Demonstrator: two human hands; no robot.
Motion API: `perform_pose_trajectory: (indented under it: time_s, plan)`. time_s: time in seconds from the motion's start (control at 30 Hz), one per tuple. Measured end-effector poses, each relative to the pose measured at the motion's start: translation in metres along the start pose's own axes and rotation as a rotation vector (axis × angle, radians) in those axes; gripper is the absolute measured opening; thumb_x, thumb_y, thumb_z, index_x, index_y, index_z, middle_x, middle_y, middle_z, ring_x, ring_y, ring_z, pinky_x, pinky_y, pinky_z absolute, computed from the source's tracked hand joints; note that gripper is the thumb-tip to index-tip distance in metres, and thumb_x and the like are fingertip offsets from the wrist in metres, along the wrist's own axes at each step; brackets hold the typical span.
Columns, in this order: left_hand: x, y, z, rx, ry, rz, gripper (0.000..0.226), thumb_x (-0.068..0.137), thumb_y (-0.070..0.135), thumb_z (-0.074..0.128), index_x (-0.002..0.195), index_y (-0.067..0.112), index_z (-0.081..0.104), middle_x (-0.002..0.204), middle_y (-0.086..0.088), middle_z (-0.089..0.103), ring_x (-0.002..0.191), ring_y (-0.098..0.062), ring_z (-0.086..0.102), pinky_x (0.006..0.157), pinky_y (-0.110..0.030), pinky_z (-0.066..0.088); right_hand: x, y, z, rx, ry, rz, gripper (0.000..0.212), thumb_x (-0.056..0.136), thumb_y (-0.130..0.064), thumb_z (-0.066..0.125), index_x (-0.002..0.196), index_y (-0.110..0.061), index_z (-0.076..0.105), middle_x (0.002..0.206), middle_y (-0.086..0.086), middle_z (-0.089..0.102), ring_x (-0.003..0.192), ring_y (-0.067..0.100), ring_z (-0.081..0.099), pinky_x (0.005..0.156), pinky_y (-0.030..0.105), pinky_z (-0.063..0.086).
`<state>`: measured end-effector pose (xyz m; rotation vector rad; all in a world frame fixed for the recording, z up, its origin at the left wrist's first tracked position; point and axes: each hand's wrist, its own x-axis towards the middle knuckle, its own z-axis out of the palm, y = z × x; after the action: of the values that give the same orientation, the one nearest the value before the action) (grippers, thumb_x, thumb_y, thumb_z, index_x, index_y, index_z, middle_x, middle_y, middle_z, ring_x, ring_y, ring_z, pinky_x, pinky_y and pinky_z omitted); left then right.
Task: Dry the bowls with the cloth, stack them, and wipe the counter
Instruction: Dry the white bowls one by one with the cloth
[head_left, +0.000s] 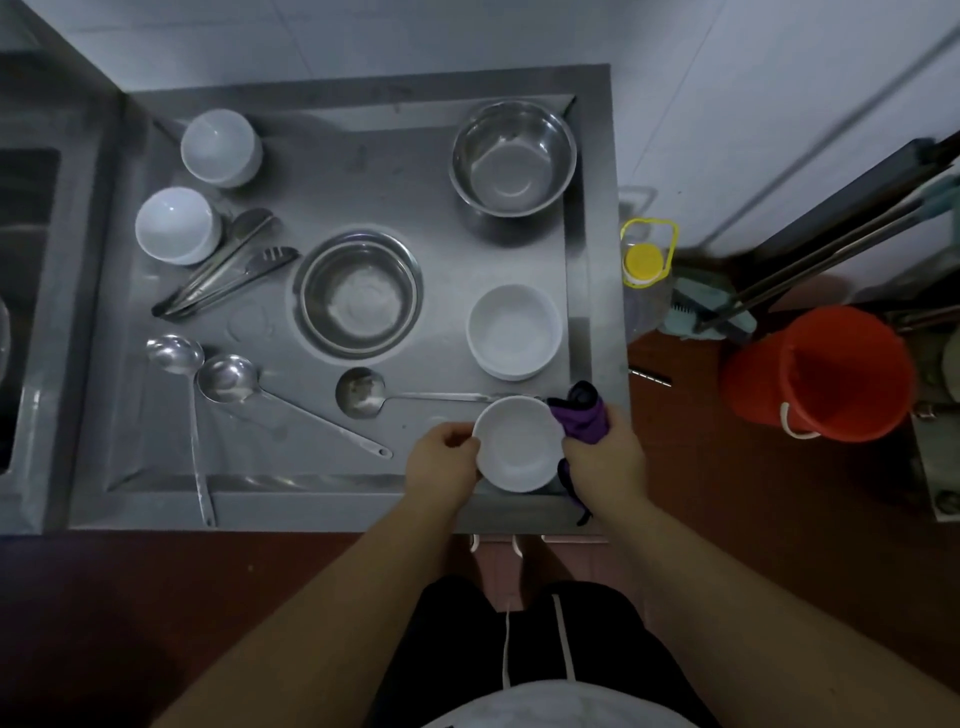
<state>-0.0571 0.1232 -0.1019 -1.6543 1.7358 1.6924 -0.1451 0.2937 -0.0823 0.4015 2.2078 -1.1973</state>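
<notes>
My left hand (441, 460) grips the left rim of a small white bowl (517, 447) held over the counter's front right corner. My right hand (605, 457) holds a bunched purple cloth (584, 413) against the bowl's right rim. A stack of white bowls (514, 330) stands just beyond. Two more white bowls sit at the far left, one (221, 146) behind the other (176, 224). The steel counter (332, 176) carries all of them.
Two steel bowls stand on the counter, one in the middle (358, 296) and one at the back right (513, 156). Tongs (228, 275) and three ladles (228, 376) lie around them. An oil bottle (647, 275) and an orange bucket (821, 371) stand on the floor at right.
</notes>
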Motion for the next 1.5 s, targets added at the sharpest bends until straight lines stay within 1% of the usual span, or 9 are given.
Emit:
perform_pose_trajectory:
  time_s: [0.4,0.5,0.57,0.73,0.83,0.97,1.2,1.3,1.5]
  plan:
    - [0.003,-0.001,0.0,0.072,-0.007,0.02,0.021,0.095,0.016,0.065,0.089,0.035,0.074,0.095,0.007,0.076,0.093,-0.023,0.074,0.088,-0.05,0.065,0.001,-0.001,-0.002,0.008,-0.02,-0.012,0.03,0.085,-0.003,0.067,0.099,-0.03,0.062,0.084,0.0,0.068,0.075,0.016,0.064,0.058,0.029,0.042]
    - [-0.002,0.004,-0.003,0.155,-0.007,0.052,0.018,0.095,0.018,0.066,0.109,0.027,0.075,0.101,0.004,0.075,0.097,-0.027,0.073,0.094,-0.05,0.062,0.0,-0.002,-0.006,-0.01,-0.021,-0.042,0.027,0.086,-0.007,0.072,0.097,-0.03,0.061,0.084,-0.003,0.067,0.074,0.011,0.062,0.058,0.027,0.043]
    - [-0.009,0.006,-0.009,0.274,0.015,0.108,0.029,0.095,0.022,0.067,0.124,0.02,0.072,0.11,0.0,0.075,0.101,-0.029,0.073,0.098,-0.049,0.059,-0.004,-0.004,-0.012,-0.018,-0.012,-0.065,0.024,0.085,-0.013,0.075,0.097,-0.029,0.062,0.084,-0.006,0.067,0.075,0.008,0.062,0.06,0.027,0.043]
    - [-0.036,0.002,-0.039,0.491,0.024,0.212,0.032,0.097,0.029,0.066,0.127,0.02,0.07,0.119,-0.001,0.073,0.101,-0.018,0.064,0.096,-0.033,0.052,-0.017,-0.006,-0.034,-0.138,0.003,-0.109,0.024,0.082,-0.019,0.072,0.103,-0.027,0.063,0.089,0.001,0.069,0.08,0.022,0.064,0.062,0.032,0.042]
    - [-0.053,-0.002,-0.063,0.528,0.024,0.226,0.031,0.095,0.033,0.066,0.124,0.022,0.07,0.115,0.001,0.073,0.097,-0.016,0.062,0.09,-0.031,0.05,-0.027,-0.014,-0.042,-0.228,0.017,-0.146,0.026,0.082,-0.018,0.072,0.104,-0.026,0.062,0.094,0.006,0.069,0.085,0.033,0.062,0.07,0.035,0.042]
    - [-0.069,-0.004,-0.104,0.647,0.009,0.273,0.029,0.095,0.037,0.064,0.122,0.027,0.069,0.109,0.007,0.071,0.095,-0.013,0.064,0.091,-0.032,0.053,-0.05,-0.036,-0.039,-0.267,0.032,-0.208,0.023,0.081,-0.024,0.074,0.099,-0.026,0.059,0.09,0.006,0.065,0.085,0.033,0.06,0.074,0.037,0.042]
    - [-0.079,-0.02,-0.211,0.756,0.079,0.349,0.036,0.095,0.04,0.058,0.129,0.028,0.065,0.127,0.002,0.068,0.113,-0.02,0.065,0.098,-0.037,0.052,-0.111,-0.088,0.027,-0.363,-0.057,-0.43,0.029,0.083,-0.012,0.069,0.105,-0.026,0.057,0.084,0.0,0.063,0.082,0.031,0.06,0.068,0.037,0.043]
    - [-0.081,-0.04,-0.266,0.727,0.055,0.355,0.035,0.095,0.04,0.06,0.126,0.026,0.064,0.127,0.0,0.067,0.108,-0.02,0.063,0.094,-0.035,0.052,-0.151,-0.098,0.078,-0.395,-0.103,-0.501,0.025,0.084,-0.008,0.067,0.104,-0.02,0.058,0.081,0.001,0.065,0.076,0.028,0.061,0.065,0.031,0.05]
    - [-0.09,-0.091,-0.369,0.712,0.05,0.396,0.041,0.098,0.04,0.061,0.136,0.025,0.06,0.134,-0.001,0.063,0.114,-0.02,0.062,0.092,-0.032,0.051,-0.233,-0.092,0.19,-0.576,-0.213,-0.666,0.022,0.088,-0.016,0.067,0.108,-0.02,0.057,0.088,0.006,0.067,0.084,0.03,0.064,0.073,0.041,0.051]
